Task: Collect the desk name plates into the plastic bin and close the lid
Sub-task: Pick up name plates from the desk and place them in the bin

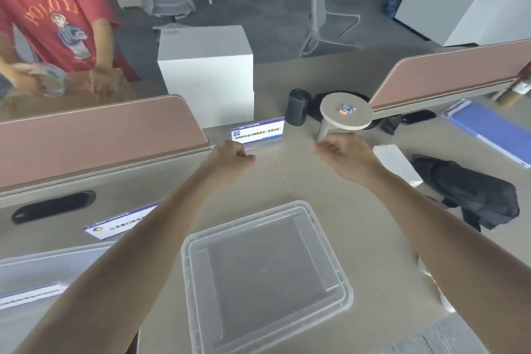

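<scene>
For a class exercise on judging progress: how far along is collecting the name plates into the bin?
Done: the lid lies off on the desk; the bin seems to hold a first plate. In hand: left hand and right hand reach the far name plate, neither clearly gripping. Left: that plate, the near name plate, then closing the lid.

At ten o'clock the red T-shirt (pixel 51 13) carries "POLO" in orange capitals, its further letters blurred, while the far name plate (pixel 257 132) at twelve o'clock bears a Chinese line beginning 苏州中合会计师事务所, and the near name plate (pixel 115 225) at nine o'clock shows 江苏, the rest hidden.
</scene>
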`<state>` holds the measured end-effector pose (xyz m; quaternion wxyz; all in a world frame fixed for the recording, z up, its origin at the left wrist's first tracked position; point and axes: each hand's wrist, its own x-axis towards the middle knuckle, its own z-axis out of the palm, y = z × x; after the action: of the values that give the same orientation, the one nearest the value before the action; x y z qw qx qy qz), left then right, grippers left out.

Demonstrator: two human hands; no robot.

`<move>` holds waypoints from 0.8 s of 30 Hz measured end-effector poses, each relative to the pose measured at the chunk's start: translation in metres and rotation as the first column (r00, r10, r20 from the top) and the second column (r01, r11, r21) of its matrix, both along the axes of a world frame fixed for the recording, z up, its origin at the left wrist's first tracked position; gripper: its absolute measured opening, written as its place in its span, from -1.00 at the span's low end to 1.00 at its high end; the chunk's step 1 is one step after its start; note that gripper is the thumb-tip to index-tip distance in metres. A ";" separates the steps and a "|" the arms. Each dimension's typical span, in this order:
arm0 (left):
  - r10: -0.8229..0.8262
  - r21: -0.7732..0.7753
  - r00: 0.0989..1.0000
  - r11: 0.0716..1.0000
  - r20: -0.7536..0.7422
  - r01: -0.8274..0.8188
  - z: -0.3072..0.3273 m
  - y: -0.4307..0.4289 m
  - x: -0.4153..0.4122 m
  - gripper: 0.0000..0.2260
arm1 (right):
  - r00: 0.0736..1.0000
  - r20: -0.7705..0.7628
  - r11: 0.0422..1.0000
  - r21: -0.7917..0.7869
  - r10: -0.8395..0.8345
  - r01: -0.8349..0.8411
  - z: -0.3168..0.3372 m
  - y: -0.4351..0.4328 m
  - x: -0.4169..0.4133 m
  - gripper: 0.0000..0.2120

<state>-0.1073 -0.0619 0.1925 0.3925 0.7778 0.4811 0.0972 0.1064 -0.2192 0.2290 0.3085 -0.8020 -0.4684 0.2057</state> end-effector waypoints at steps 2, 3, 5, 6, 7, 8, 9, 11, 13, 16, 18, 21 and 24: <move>0.045 0.013 0.997 0.999 -0.061 -0.044 -0.007 0.015 0.020 -0.78 | 0.999 -0.023 0.999 -0.010 0.043 -0.043 -0.014 0.027 0.023 -0.70; 0.051 0.020 0.994 0.999 -0.094 -0.050 -0.012 0.023 0.030 -0.79 | 0.997 -0.043 0.998 -0.017 0.065 -0.065 -0.022 0.040 0.034 -0.69; 0.036 0.022 0.983 0.999 -0.179 -0.033 -0.020 0.038 0.048 -0.78 | 0.991 -0.082 0.993 -0.033 0.107 -0.110 -0.039 0.064 0.052 -0.73; 0.029 0.023 0.974 0.999 -0.223 -0.024 -0.023 0.045 0.057 -0.78 | 0.987 -0.098 0.991 -0.036 0.127 -0.131 -0.047 0.077 0.060 -0.77; 0.026 0.040 0.963 0.999 -0.268 -0.016 -0.026 0.053 0.067 -0.78 | 0.983 -0.109 0.988 -0.032 0.146 -0.150 -0.054 0.090 0.067 -0.79; 0.036 0.073 0.949 0.997 -0.313 -0.014 -0.028 0.060 0.077 -0.79 | 0.981 -0.117 0.987 -0.029 0.156 -0.160 -0.062 0.103 0.074 -0.79; 0.055 0.113 0.934 0.993 -0.353 -0.016 -0.031 0.067 0.085 -0.80 | 0.979 -0.125 0.986 -0.025 0.159 -0.163 -0.070 0.117 0.081 -0.77; 0.128 0.183 0.911 0.981 -0.393 -0.059 -0.039 0.085 0.098 -0.82 | 0.977 -0.162 0.990 -0.017 0.138 -0.143 -0.087 0.143 0.093 -0.72; 0.171 0.216 0.898 0.972 -0.406 -0.087 -0.053 0.103 0.106 -0.83 | 0.970 -0.228 0.996 -0.021 0.083 -0.090 -0.103 0.167 0.106 -0.66; 0.221 0.217 0.879 0.966 -0.422 -0.139 -0.076 0.128 0.114 -0.72 | 0.952 -0.303 0.998 -0.038 0.043 -0.057 -0.127 0.196 0.121 -0.57; 0.345 0.161 0.864 0.938 -0.367 -0.306 -0.088 0.140 0.122 -0.57 | 0.927 -0.374 0.999 -0.045 0.007 -0.026 -0.141 0.213 0.130 -0.49; 0.594 -0.066 0.786 0.789 -0.170 -0.611 -0.105 0.149 0.136 -0.51 | 0.876 -0.477 0.996 -0.073 -0.072 0.042 -0.167 0.236 0.138 -0.43; 0.752 -0.234 0.660 0.640 -0.009 -0.732 -0.132 0.156 0.145 -0.33 | 0.803 -0.591 0.997 -0.040 -0.072 0.059 -0.194 0.251 0.140 -0.44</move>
<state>0.0374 0.0944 0.0603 0.4214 0.4590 0.7472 0.2311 0.2461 0.0315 0.0352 0.4380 -0.7166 -0.3188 0.4393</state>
